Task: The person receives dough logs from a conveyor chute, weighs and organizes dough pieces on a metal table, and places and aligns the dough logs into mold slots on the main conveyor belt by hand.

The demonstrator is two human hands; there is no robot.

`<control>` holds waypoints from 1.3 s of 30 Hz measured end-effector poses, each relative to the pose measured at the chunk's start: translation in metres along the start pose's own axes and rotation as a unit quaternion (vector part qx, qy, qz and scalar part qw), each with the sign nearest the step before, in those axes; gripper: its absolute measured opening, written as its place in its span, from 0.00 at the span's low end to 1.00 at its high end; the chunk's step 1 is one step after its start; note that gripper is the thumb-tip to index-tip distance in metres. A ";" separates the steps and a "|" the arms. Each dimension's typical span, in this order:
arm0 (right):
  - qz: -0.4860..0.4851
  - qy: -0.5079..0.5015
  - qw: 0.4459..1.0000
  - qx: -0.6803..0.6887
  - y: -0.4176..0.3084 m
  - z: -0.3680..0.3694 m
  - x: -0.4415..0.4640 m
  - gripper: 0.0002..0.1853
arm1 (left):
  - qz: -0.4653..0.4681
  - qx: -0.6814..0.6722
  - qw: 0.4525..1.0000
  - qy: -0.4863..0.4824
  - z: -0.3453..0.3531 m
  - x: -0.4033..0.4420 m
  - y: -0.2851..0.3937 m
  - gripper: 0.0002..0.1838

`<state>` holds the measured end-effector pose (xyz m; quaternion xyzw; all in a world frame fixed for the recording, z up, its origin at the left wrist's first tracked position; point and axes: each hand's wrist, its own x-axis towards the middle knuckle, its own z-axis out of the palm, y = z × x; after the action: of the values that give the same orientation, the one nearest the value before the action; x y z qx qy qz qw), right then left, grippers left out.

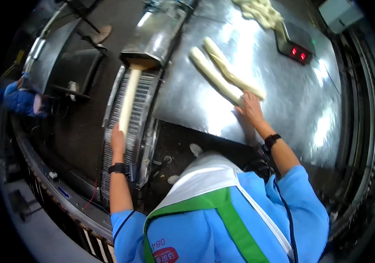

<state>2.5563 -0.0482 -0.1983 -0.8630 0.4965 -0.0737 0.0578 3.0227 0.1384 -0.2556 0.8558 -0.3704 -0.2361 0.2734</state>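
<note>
A long pale strip of dough lies on the metal mesh conveyor, coming out from under a steel hood. My left hand is at the strip's near end, fingers closed against its left side; some fingertips are hidden. On the steel table, two dough ropes lie side by side: a left dough rope and a right dough rope. My right hand grips their near ends, with the thumb out to the left and the fingers bent over the dough.
A steel hood covers the conveyor's far end. At the table's back are a dough pile and a box with a red digital display. Another person in blue is at far left, beside a metal panel.
</note>
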 end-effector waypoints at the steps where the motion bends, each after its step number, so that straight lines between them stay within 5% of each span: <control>1: 0.033 -0.053 0.996 0.070 -0.012 -0.006 -0.005 0.25 | 0.031 0.002 1.000 -0.004 -0.013 -0.006 -0.008 0.22; 6: 0.069 0.040 0.981 0.178 0.036 0.016 -0.009 0.23 | 0.023 0.024 0.999 0.010 -0.007 -0.024 -0.005 0.21; 8: 0.068 -0.154 0.985 0.043 0.029 0.007 0.016 0.22 | 0.033 0.027 0.999 0.022 -0.014 -0.024 0.009 0.21; 10: 0.060 -0.133 0.989 0.008 0.014 -0.011 0.027 0.21 | 0.033 0.157 0.987 0.021 -0.015 -0.023 0.031 0.24; 13: 0.041 0.036 0.980 -0.193 0.030 0.001 0.030 0.24 | 0.025 0.242 0.968 0.061 -0.004 -0.034 0.009 0.26; 14: 0.029 0.039 0.974 -0.223 0.043 0.011 0.032 0.28 | -0.034 0.255 0.965 0.045 -0.006 -0.040 0.030 0.27; 16: 0.105 -0.174 0.971 -0.124 0.028 -0.022 0.042 0.37 | 0.016 0.248 0.963 0.104 0.004 -0.041 0.005 0.25; 18: 0.041 -0.169 0.984 -0.029 0.046 -0.021 0.049 0.36 | 0.001 0.276 0.955 0.108 -0.001 -0.049 0.003 0.27; 19: 0.023 -0.160 0.986 -0.035 0.055 -0.010 0.052 0.43 | 0.012 0.257 0.962 0.093 -0.008 -0.053 0.002 0.27; 21: 0.012 -0.160 0.984 -0.077 0.050 -0.006 0.055 0.38 | -0.074 0.146 0.987 0.001 -0.026 -0.057 0.006 0.25; 23: 0.014 -0.169 0.984 -0.053 0.058 0.012 0.068 0.37 | -0.013 -0.068 0.997 -0.034 -0.042 -0.060 -0.013 0.20; 25: -0.022 -0.164 0.985 -0.057 0.104 0.054 0.078 0.36 | -0.184 -0.347 0.917 -0.064 -0.061 -0.075 -0.005 0.15; 27: -0.008 -0.222 0.974 -0.038 0.136 0.079 0.097 0.35 | -0.196 -0.581 0.789 -0.035 -0.076 -0.086 0.014 0.13; 28: 0.034 -0.202 0.973 0.103 0.118 0.066 0.093 0.32 | -0.222 -0.617 0.755 -0.031 -0.084 -0.089 0.015 0.17; 29: 0.065 -0.305 0.934 0.173 0.064 0.026 0.099 0.28 | -0.158 -0.685 0.711 -0.027 -0.094 -0.099 0.020 0.20; 32: 0.039 -0.323 0.870 0.370 -0.013 -0.013 0.109 0.15 | -0.084 -0.743 0.658 0.091 -0.119 -0.130 0.017 0.22; 36: -0.061 -0.319 0.853 0.409 -0.135 -0.070 0.128 0.17 | -0.073 -0.765 0.564 0.302 -0.180 -0.186 0.007 0.21; 39: -0.073 -0.375 0.776 0.501 -0.194 -0.082 0.152 0.18 | -0.019 -0.712 0.518 0.474 -0.233 -0.238 -0.014 0.22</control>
<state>2.7807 -0.0848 -0.0735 -0.7049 0.2636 0.0131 0.6584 3.0250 0.3967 -0.0444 0.3678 0.1217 0.0148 0.9218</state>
